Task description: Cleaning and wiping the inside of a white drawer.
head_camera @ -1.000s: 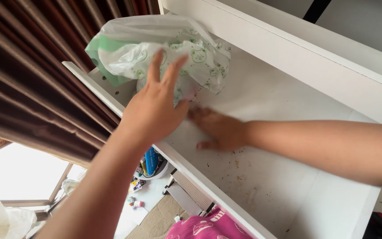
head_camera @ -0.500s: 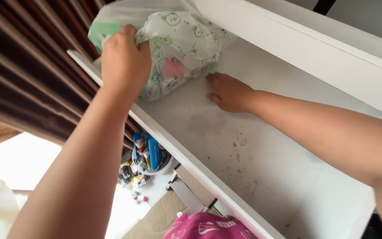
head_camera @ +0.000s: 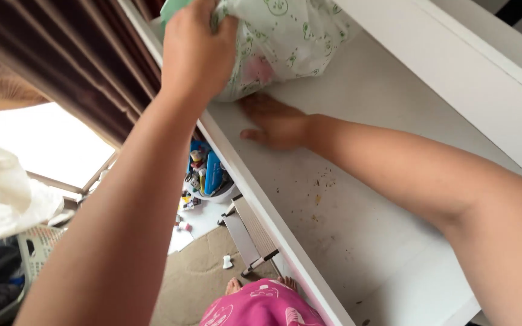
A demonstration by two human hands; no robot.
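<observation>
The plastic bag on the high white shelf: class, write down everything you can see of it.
The plastic bag is thin, crinkled, translucent white film printed with small green cartoon faces, with a solid green patch at its upper left and something pink showing through. It sits bulging at the far end of the white shelf, partly cut off by the picture's top edge. The left hand grips its near side; the right hand lies flat on the shelf just beneath it.

Green-printed plastic bag on a white shelf top

The plastic bag [head_camera: 282, 42] is thin, translucent white with small green cartoon prints and a solid green patch at its upper left; something pink shows through its lower side. Crumpled and bulging, it sits at the far end of the white shelf top [head_camera: 357, 199], near the front edge.
</observation>
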